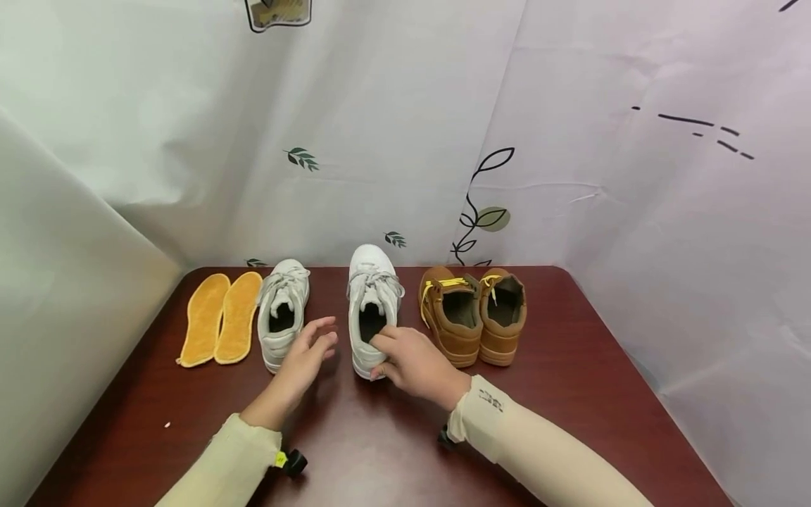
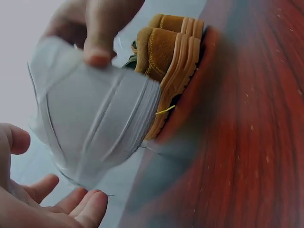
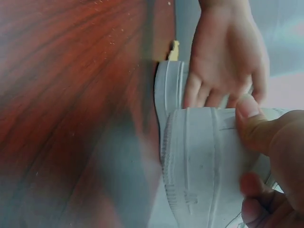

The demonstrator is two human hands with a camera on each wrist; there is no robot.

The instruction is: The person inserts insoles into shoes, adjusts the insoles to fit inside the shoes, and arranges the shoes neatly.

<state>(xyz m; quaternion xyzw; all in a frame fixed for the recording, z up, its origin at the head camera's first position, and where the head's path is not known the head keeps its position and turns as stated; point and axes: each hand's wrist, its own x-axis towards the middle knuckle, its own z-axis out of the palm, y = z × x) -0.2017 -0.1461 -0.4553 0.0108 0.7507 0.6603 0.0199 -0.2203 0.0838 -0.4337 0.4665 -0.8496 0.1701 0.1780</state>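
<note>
Near the middle of the table, a white lace-up sneaker [image 1: 372, 285] points away from me. My right hand [image 1: 415, 362] pinches its heel collar; in the right wrist view the thumb [image 3: 249, 111] presses on the outside of the heel while the other fingers lie over the rim. To the left, my left hand [image 1: 307, 360] has loosely bent fingers and holds nothing. It hovers between this sneaker and a second white sneaker [image 1: 279, 345], whose heel side it overlaps. In the left wrist view, the left fingertips [image 2: 95, 204] are just beside the gripped sneaker.
Two yellow insoles [image 1: 215, 317] lie side by side at the left. A pair of brown shoes [image 1: 459, 341] with yellow laces stands to the right, heels toward me. The dark red table [image 1: 374, 451] ends at a pale curtain [image 1: 393, 127] with leaf prints.
</note>
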